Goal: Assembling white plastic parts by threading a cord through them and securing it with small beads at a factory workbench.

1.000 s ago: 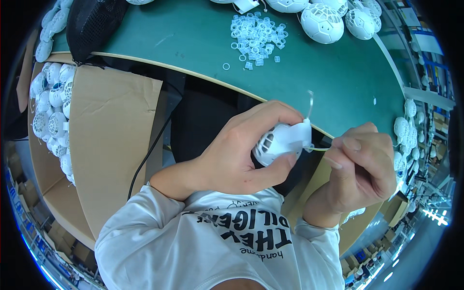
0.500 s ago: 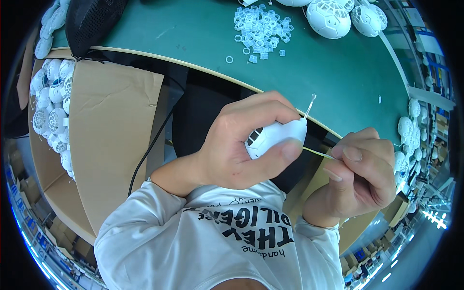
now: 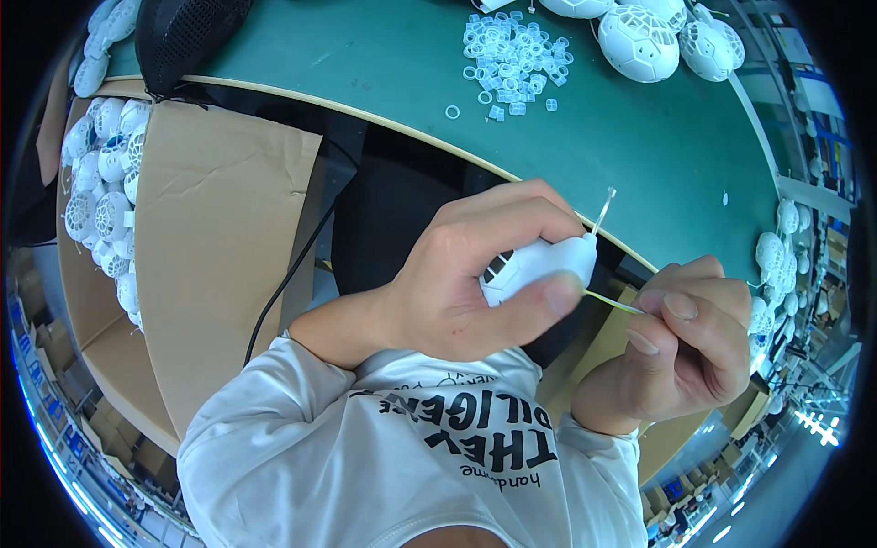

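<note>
My left hand (image 3: 484, 265) is closed around a white rounded plastic housing (image 3: 539, 265) with dark lattice openings at its left end. A thin pale lead (image 3: 603, 210) with a small tip sticks up from the housing's right end. From the same end a thin yellow-green wire (image 3: 614, 302) runs right to my right hand (image 3: 690, 333), whose thumb and fingers pinch it. The wire's far end is hidden in those fingers. Both hands are held in front of the table's near edge.
On the green table (image 3: 393, 55) lies a pile of clear plastic rings (image 3: 516, 59). White latticed housings (image 3: 639, 41) sit at the back right, beyond a black mesh bag (image 3: 187, 41) at the left. A cardboard box (image 3: 224, 228) with more white housings (image 3: 110, 201) stands at my left.
My left hand and the housing have shifted slightly right and down, closer to my right hand. The table and boxes also sit a little differently in the view. Both hands keep their hold.
</note>
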{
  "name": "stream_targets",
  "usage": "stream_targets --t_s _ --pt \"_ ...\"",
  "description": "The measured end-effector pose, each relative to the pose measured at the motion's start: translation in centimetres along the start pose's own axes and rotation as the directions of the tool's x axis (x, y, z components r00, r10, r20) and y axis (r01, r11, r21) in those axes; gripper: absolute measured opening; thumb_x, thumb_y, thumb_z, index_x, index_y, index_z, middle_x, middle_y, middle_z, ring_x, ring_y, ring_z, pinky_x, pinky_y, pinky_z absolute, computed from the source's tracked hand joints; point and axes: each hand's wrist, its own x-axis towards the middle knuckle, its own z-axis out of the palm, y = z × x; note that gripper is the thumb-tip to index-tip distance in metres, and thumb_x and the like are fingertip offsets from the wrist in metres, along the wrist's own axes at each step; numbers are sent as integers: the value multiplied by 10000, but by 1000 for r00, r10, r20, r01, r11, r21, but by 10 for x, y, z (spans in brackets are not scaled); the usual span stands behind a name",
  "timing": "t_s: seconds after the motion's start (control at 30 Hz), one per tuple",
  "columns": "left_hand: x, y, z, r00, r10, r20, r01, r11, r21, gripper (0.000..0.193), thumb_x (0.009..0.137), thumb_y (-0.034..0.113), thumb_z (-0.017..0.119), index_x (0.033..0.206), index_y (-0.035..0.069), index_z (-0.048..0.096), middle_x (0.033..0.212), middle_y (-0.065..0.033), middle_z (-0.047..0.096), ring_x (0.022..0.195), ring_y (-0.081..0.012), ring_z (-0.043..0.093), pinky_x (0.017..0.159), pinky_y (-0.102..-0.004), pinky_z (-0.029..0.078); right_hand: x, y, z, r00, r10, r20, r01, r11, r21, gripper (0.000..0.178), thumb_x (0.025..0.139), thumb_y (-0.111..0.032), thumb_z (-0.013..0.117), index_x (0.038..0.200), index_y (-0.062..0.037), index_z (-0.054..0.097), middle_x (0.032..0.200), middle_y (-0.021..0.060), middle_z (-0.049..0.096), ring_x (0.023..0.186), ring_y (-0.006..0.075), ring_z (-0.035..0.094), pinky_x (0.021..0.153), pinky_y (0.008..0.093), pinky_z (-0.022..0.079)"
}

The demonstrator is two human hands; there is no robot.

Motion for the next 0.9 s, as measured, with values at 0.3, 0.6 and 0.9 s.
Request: stream_targets --t_s 0.3,0.6,0.9 --pt "1 2 -1 999 -20 43 19 1000 24 325 885 195 683 1062 -70 619 983 -170 655 852 -225 640 744 -315 509 2 -4 -4 997 -3 75 4 1000 -11 371 685 -46 908 979 -24 683 862 90 657 625 190 634 520 264 455" --pt "0 1 0 999 28 28 -29 999 28 322 848 153 709 1068 -64 614 978 -172 661 843 -225 644 735 -320 513 -1 -5 -3 999 9 50 -9 1000 -9 370 687 -58 910 978 -27 683 855 92 659 625 190 634 517 265 461" --pt "0 0 -1 999 44 -13 -43 998 51 391 910 285 691 1059 -68 614 969 -183 669 840 -232 646 726 -331 512 2 -4 0 997 -25 73 27 999 -22 404 671 -37 912 1001 -22 680 827 84 658 605 183 628 504 261 470"
